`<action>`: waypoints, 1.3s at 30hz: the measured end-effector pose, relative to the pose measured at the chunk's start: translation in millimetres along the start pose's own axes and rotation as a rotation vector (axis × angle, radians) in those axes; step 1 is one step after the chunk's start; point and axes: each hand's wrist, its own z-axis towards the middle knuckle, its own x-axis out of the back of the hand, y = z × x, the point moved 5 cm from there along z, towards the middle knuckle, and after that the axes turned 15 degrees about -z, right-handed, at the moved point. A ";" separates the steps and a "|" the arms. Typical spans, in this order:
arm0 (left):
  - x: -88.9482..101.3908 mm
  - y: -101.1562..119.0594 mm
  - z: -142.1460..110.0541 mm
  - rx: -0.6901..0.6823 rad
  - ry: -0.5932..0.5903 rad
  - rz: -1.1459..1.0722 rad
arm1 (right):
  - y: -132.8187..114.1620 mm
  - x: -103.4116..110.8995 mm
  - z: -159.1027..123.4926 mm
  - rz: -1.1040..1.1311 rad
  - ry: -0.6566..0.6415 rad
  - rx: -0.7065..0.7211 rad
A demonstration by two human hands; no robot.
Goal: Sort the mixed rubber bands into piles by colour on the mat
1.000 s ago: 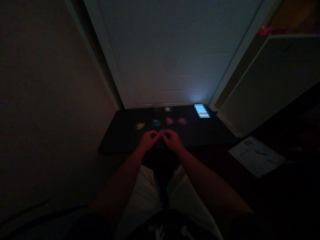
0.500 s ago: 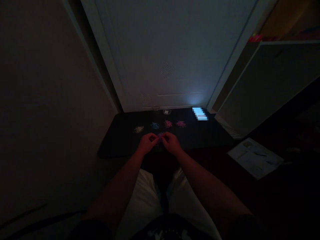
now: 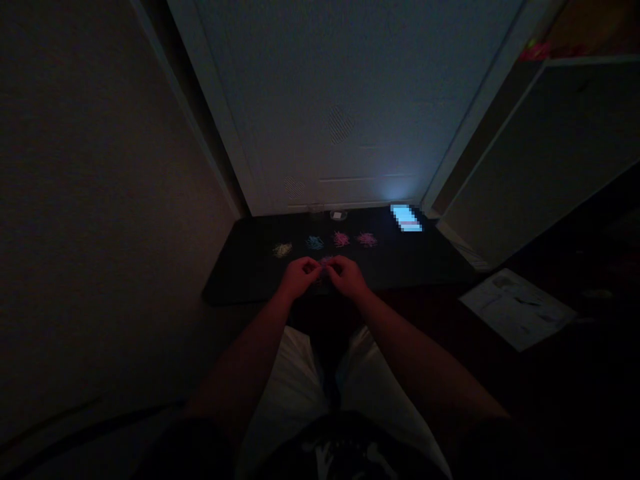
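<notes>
My left hand (image 3: 300, 276) and my right hand (image 3: 346, 276) meet over the near part of a dark low table (image 3: 240, 267), fingers pinched. Between and just behind the fingertips shows a purple pile of thin strips (image 3: 326, 261), partly hidden by the hands. Whatever the fingertips pinch is too small and dim to make out. Beyond the hands, in a row, lie a cream pile (image 3: 283, 249), a blue pile (image 3: 315, 243), a bright pink pile (image 3: 341, 239) and a pinkish-purple pile (image 3: 367, 239) of similar thin pieces.
A lit phone (image 3: 406, 218) lies at the table's back right. Against the pale panel (image 3: 310, 87) behind stands a small clear round container (image 3: 339, 215) with something white in it. A white sheet (image 3: 517, 309) with dark marks lies on the right, lower down.
The whole view has shifted slightly, so the table and piles sit a little higher and further right. Both hands stay pinched together at the purple pile.
</notes>
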 end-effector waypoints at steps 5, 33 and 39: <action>-0.8 5.9 -0.8 -0.002 -0.011 0.029 | -0.4 1.0 0.1 -0.086 0.029 -0.009; 0.3 3.2 0.0 -0.013 0.009 0.043 | 0.5 4.6 -0.9 -0.033 0.037 -0.060; 0.3 6.1 -0.6 -0.015 0.012 0.043 | -0.9 5.4 -1.6 -0.036 0.029 -0.067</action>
